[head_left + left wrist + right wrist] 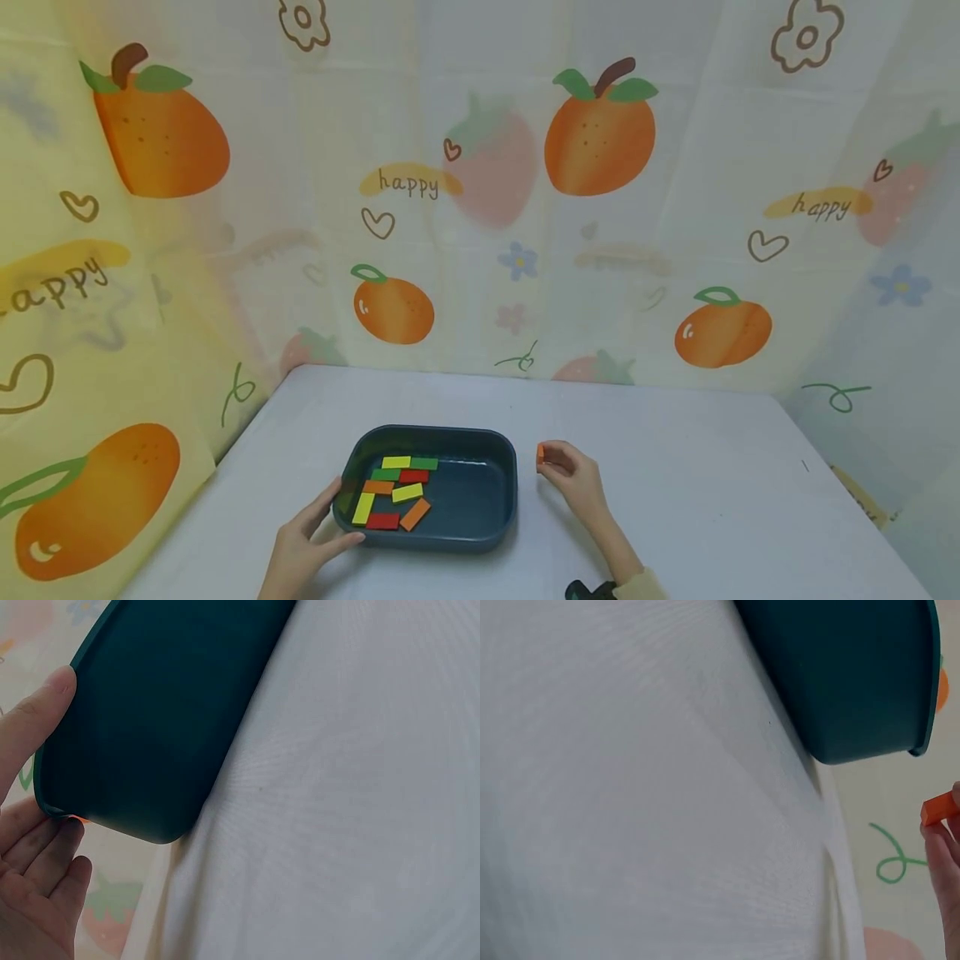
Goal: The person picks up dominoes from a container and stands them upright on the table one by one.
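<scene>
A dark teal rectangular tray (480, 500) lies on the table with several flat coloured blocks in its left half. Among them are a green block (424, 463), a red block (382, 522), a yellow block (407, 492) and an orange block (416, 514). My left hand (303, 537) grips the tray's near left corner, thumb on the near rim and fingers along the left side. Just right of the tray, my right hand (573, 479) pinches another orange block (939, 808) between thumb and fingertips, above the table.
The white table (697, 500) reaches back to a hanging cloth (480, 317) printed with oranges and strawberries. More of that cloth hangs along the left side. A dark object (588, 590) is by the right sleeve at the near edge.
</scene>
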`<state>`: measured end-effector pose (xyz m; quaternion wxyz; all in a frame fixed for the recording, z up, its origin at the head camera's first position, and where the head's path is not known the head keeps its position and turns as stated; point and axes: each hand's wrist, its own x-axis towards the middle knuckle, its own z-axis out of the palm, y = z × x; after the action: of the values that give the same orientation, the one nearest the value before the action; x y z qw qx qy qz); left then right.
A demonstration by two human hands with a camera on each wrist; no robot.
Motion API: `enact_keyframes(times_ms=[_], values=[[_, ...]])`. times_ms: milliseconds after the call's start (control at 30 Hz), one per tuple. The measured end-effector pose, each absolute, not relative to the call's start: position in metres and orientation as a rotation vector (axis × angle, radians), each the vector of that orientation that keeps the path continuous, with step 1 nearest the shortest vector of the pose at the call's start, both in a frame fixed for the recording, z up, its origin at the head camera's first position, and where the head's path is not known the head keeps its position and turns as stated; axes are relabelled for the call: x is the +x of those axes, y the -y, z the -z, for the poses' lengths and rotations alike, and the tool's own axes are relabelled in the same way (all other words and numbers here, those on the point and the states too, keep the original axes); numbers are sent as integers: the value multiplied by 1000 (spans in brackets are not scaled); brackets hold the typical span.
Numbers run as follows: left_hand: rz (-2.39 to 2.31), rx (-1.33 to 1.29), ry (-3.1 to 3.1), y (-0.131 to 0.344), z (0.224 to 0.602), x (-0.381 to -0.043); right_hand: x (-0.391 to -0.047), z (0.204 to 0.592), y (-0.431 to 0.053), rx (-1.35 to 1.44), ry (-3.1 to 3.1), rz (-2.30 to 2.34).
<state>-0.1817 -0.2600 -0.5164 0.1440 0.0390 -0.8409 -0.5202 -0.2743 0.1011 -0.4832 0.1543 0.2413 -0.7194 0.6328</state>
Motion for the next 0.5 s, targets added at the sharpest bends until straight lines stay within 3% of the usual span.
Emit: enact_keyframes(times_ms=[500], values=[[1511,122,2451,261,514,-182,-277,488,-115,529,2207,-1772]])
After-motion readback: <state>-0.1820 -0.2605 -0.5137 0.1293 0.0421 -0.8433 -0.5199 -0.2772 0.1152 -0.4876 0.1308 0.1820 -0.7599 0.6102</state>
